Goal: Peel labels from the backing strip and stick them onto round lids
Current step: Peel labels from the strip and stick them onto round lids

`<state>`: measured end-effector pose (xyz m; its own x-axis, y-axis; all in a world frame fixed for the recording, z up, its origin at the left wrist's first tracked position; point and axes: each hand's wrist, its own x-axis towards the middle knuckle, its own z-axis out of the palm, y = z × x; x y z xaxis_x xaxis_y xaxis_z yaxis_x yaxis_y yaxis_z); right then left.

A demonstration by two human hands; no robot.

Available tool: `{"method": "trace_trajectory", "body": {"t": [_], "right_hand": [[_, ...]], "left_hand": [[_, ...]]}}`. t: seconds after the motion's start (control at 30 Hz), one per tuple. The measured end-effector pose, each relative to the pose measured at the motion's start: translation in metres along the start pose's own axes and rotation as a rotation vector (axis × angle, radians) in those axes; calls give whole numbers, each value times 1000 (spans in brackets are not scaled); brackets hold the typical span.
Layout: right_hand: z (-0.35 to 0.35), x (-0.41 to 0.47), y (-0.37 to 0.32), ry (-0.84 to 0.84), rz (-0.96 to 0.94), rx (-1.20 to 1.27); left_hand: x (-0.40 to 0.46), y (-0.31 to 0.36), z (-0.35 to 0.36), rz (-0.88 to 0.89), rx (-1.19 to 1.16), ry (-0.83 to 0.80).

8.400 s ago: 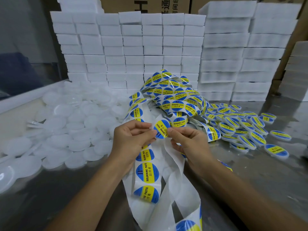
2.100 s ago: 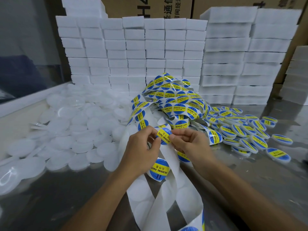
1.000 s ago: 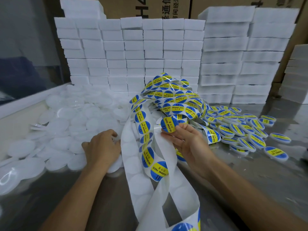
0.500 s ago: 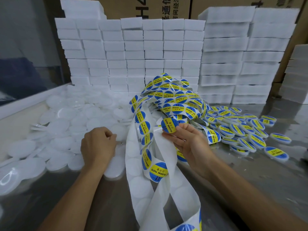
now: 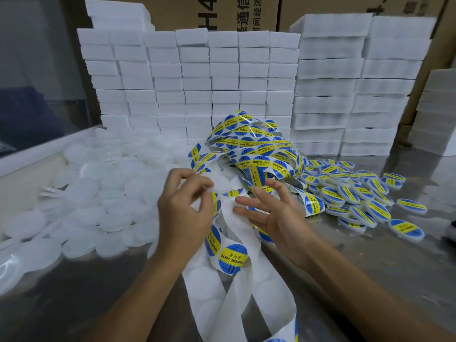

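Note:
My left hand [image 5: 183,208] grips a plain white round lid [image 5: 223,185] by its edge, raised over the strip. My right hand [image 5: 276,213] is close beside it, its lower fingers spread. A peeled blue-and-yellow label [image 5: 257,177] is pinched at its thumb and index fingertips, just right of the lid. The white backing strip [image 5: 237,292] runs down between my forearms, with one label [image 5: 230,257] on it below my left hand. A tangle of unpeeled label strip [image 5: 256,146] is heaped behind my hands.
A heap of plain white lids [image 5: 103,193] covers the metal table [image 5: 370,262] on the left. Several labelled lids [image 5: 345,191] lie in a pile on the right. Stacks of white foam blocks [image 5: 222,82] wall off the back, with cardboard boxes [image 5: 217,11] behind.
My left hand left the heap of plain lids with one lid and rose to the right, up to the label. My right hand kept hold of the peeled label.

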<state>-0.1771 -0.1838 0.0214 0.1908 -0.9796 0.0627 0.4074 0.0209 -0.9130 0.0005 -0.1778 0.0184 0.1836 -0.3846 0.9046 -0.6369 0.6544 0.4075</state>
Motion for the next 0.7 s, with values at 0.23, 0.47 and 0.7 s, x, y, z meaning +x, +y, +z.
{"method": "trace_trajectory", "body": {"t": [0.23,0.47,0.7], "right_hand": [[-2,1,8,55,-80,-50],[-4,3,8,63,-135,-115],[-7,4,-4,223,-167,-97]], "left_hand": [[-12,10,10,-98,-166,-211],[-4,10,11,-855,-647,-266],[-1,2,8,-1030,-756,-183]]}}
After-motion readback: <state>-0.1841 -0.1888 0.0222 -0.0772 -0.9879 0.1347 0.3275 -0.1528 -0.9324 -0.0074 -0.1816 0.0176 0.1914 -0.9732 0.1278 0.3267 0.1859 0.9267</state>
